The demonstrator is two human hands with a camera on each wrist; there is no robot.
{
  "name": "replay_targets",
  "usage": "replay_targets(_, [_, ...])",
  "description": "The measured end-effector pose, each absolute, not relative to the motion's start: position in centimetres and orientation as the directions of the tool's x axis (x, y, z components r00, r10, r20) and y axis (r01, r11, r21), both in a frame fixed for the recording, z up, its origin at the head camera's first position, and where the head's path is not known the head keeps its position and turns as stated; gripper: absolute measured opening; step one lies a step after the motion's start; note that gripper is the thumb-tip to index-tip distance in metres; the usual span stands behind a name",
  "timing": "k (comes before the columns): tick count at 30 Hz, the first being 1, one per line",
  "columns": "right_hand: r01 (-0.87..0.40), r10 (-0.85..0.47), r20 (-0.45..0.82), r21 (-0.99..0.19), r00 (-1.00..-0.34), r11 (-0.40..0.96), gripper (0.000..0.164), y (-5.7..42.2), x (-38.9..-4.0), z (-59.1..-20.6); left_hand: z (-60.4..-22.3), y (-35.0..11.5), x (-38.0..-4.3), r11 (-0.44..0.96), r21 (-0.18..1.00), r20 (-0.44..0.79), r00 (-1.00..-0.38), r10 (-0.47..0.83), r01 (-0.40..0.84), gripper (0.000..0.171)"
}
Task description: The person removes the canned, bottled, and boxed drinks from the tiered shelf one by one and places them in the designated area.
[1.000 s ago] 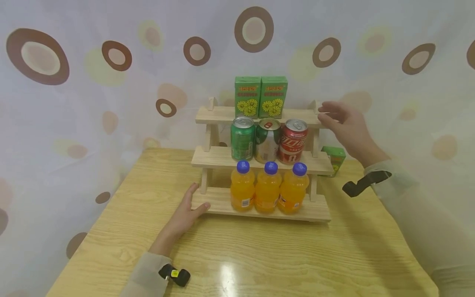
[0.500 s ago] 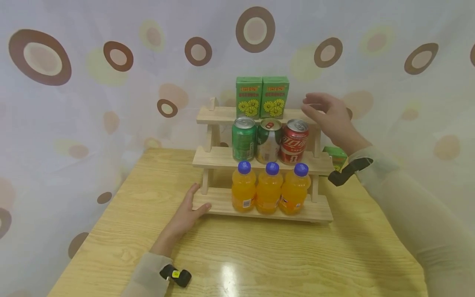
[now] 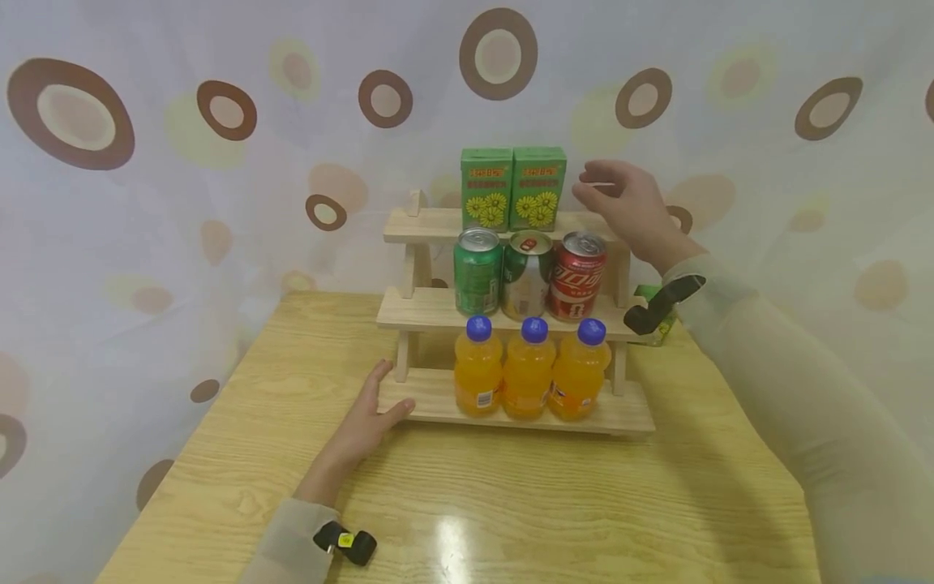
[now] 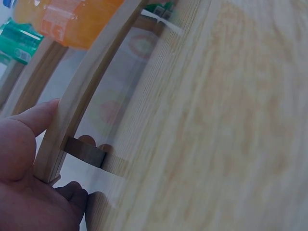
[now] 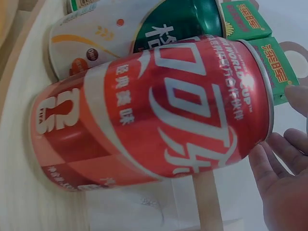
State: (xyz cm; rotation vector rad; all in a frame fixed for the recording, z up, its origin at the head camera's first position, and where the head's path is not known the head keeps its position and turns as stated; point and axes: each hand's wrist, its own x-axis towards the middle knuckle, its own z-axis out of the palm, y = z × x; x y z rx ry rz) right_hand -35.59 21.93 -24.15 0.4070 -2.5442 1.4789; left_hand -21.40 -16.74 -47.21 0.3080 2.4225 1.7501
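Note:
A three-tier wooden display rack (image 3: pixel 438 393) stands on the table. Its left bottom end is gripped by my left hand (image 3: pixel 372 418), thumb on the upper face and fingers beneath, as the left wrist view shows. My right hand (image 3: pixel 623 203) hovers just right of the two green drink cartons (image 3: pixel 538 191) on the top tier, fingers slightly bent around nothing. On the middle tier are a green can (image 3: pixel 477 276), a green-and-white can (image 3: pixel 527 284) and a red cola can (image 5: pixel 159 115). Three orange drink bottles (image 3: pixel 531 377) with blue caps line the bottom tier.
Behind the rack's right side, another green carton (image 3: pixel 660 328) sits on the table (image 3: pixel 409 503), partly hidden by the right wrist's black strap (image 3: pixel 664 304). A curtain (image 3: pixel 241 186) with round patterns hangs close behind.
My right hand has moved left and up, from the right end of the top tier to beside the cartons. The left hand keeps its grip on the rack.

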Motion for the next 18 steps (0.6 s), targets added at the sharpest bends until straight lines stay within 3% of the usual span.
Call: replay_targets(18, [-0.317,-0.222,0.238,-0.826,-0.946,0.466,0.075,19.4,-37.8,-23.1,-47.5,-16.9,-21.6,0.290,0.955,-0.013,-0.972,0.235,0.058,0.084])
